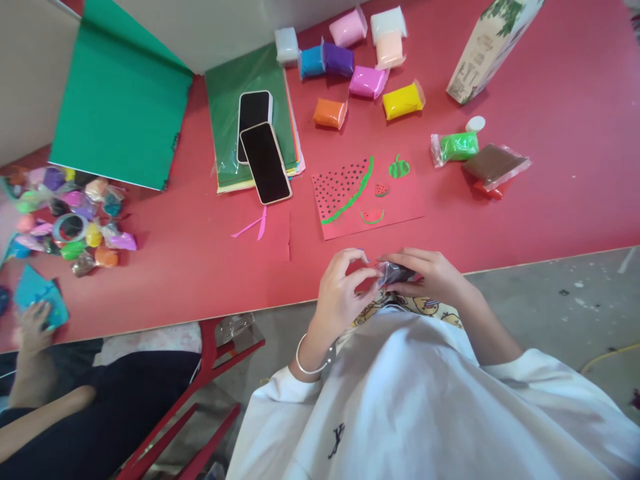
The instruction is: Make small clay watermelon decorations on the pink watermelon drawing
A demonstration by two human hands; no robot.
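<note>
Both hands pinched on dark clay packet [395, 273] | left hand [340, 293], right hand [433, 275] just below watermelon card [365, 195] | red table [550, 200], concrete floor [565, 300]

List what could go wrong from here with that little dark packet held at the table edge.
1. Both hands, left hand and right hand, pinch the small dark clay packet in clear plastic past the red table edge; if dropped, it probably lands on the lap or floor.
2. A sudden tear might flick clay onto the red card with the watermelon picture just ahead.
</note>
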